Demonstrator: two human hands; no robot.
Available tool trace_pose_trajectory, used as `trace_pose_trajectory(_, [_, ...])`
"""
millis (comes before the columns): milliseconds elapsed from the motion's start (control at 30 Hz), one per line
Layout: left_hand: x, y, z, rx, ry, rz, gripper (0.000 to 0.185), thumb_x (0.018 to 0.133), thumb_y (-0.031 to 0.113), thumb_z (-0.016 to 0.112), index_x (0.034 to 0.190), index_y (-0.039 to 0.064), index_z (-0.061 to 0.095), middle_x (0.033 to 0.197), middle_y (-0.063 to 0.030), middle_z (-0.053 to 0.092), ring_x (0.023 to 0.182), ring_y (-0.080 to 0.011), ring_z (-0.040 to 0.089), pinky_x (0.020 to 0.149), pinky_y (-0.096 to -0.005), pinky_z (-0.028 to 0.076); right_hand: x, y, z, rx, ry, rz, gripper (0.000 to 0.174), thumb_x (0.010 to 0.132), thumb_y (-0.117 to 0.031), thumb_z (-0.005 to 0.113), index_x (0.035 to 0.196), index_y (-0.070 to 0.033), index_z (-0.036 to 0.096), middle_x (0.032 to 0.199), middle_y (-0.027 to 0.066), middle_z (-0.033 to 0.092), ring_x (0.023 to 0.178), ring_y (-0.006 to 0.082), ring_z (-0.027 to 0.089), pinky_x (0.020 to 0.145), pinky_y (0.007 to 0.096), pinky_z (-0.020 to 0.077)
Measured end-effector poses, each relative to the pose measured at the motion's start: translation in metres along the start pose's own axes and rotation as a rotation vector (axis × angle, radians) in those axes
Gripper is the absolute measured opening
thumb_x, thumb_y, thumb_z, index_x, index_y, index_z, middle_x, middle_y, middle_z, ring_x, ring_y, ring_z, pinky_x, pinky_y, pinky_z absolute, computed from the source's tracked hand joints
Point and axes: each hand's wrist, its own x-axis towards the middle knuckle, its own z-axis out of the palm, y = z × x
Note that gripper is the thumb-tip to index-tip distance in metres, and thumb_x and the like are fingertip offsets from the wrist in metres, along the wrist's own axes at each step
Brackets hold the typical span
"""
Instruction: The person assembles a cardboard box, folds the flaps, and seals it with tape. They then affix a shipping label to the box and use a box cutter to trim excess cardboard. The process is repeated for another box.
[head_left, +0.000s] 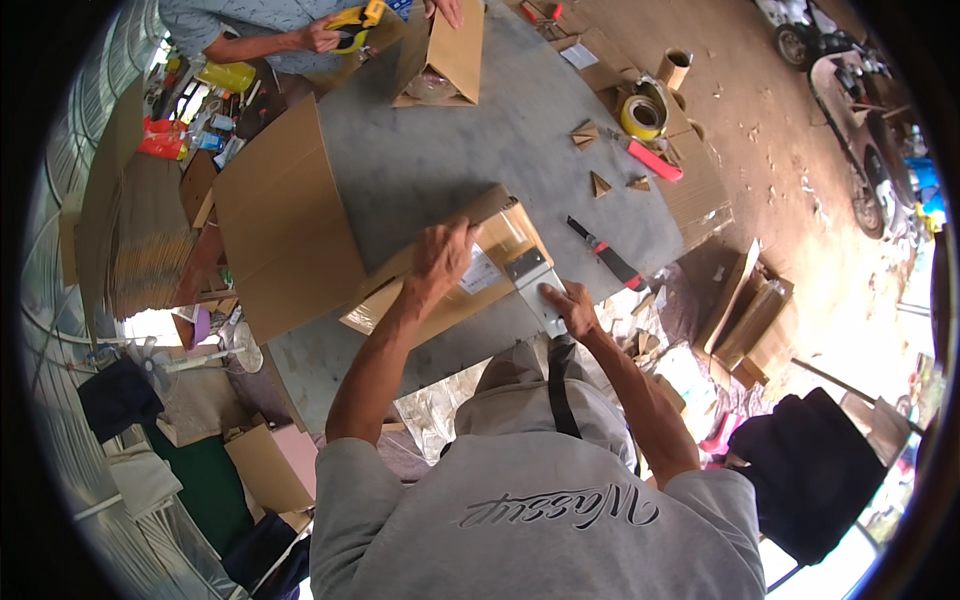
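A long cardboard box with shiny clear tape on its ends lies slantwise on the grey tabletop before me. A white printed label is stuck on its upper face. My left hand grips the box's far side with bent fingers, beside the label. In my right hand is a silver metal hand tool with a dark end. That dark end lies over the box's right end; whether it touches cannot be made out. A black strap hangs below the tool.
Right of the box lies a black-and-red utility knife. Farther off are a red-handled knife, cardboard scraps and a tape roll. A large cardboard sheet covers the left. Opposite, a co-worker holds a yellow tape dispenser and a triangular carton.
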Motion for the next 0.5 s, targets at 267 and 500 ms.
trace_pose_trajectory(267, [0.051, -0.010, -0.069, -0.234, -0.160, 0.016, 0.051, 0.110, 0.043, 0.039, 0.101, 0.002, 0.068, 0.084, -0.0301, 0.068, 0.085, -0.0520, 0.066, 0.076, -0.0550, 0.052, -0.058, 0.040, -0.013, 0.013, 0.071, 0.134, 0.064, 0.093, -0.059, 0.064, 0.083, 0.004, 0.066, 0.067, 0.0096, 0.058, 0.066, 0.0180, 0.052, 0.063, 0.0395, 0.0426])
trace_pose_trajectory(500, [0.084, -0.055, -0.062, -0.314, -0.155, -0.047, 0.060, 0.109, 0.048, 0.038, 0.091, -0.003, 0.063, 0.087, -0.0312, 0.063, 0.081, -0.0494, 0.063, 0.073, -0.0515, 0.049, -0.044, 0.025, -0.002, 0.067, 0.051, 0.185, 0.062, 0.094, -0.056, 0.064, 0.082, 0.004, 0.066, 0.066, 0.0085, 0.058, 0.065, 0.0178, 0.052, 0.063, 0.0393, 0.0426])
